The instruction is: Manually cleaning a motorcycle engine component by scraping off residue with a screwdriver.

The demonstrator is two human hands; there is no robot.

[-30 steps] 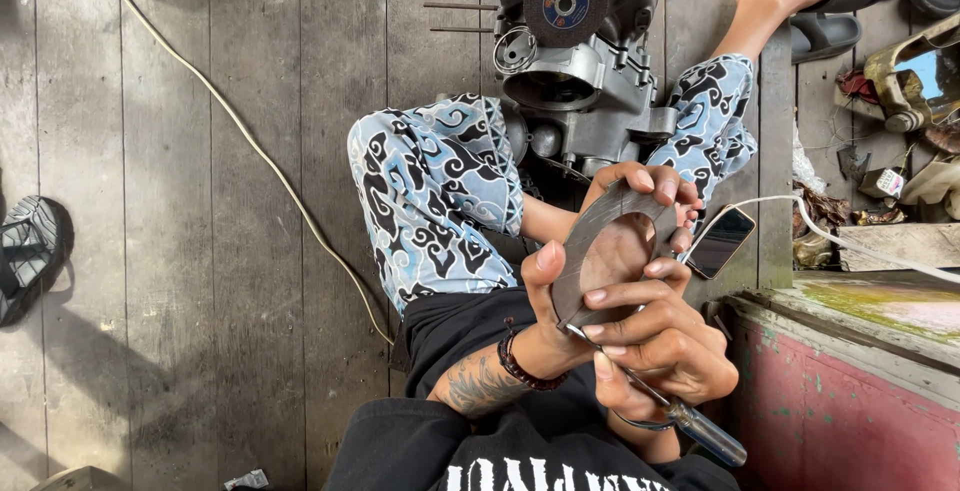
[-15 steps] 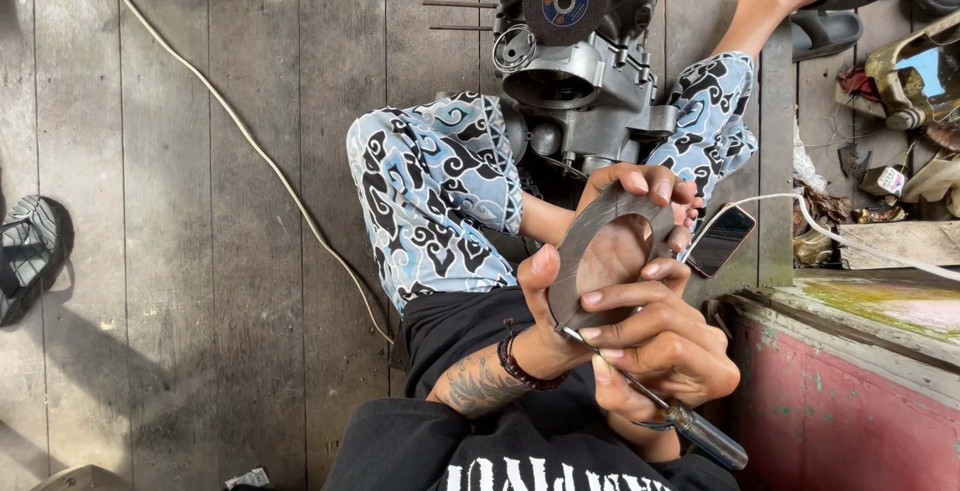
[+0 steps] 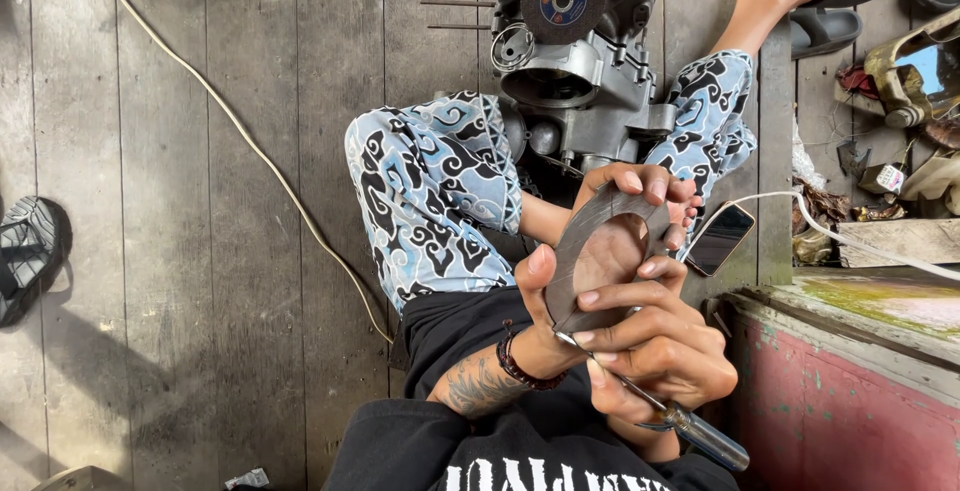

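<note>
- Far left, a dark sandal (image 3: 28,256) lies on the plank floor (image 3: 150,251), well out of my way, and a pale cord (image 3: 250,146) runs diagonally across the boards towards my knee.
- My left hand (image 3: 590,241) is up in front of me, fingers curled over the top edge of the flat grey gasket (image 3: 608,256) and thumb hooked under the bottom, so the ring stands steady and faces me.
- The gasket sits above my lap, between both hands, its oval opening clear so I can see the edge I'm working.
- My right hand (image 3: 660,351) is wrapped closed around the thin tool (image 3: 690,429); its tip, I judge, meets the gasket's lower edge, handle angled down past my wrist for control.
- Beyond my knees the engine casing (image 3: 580,71) waits close by.
- A phone (image 3: 720,239) rests on the boards, just right.
</note>
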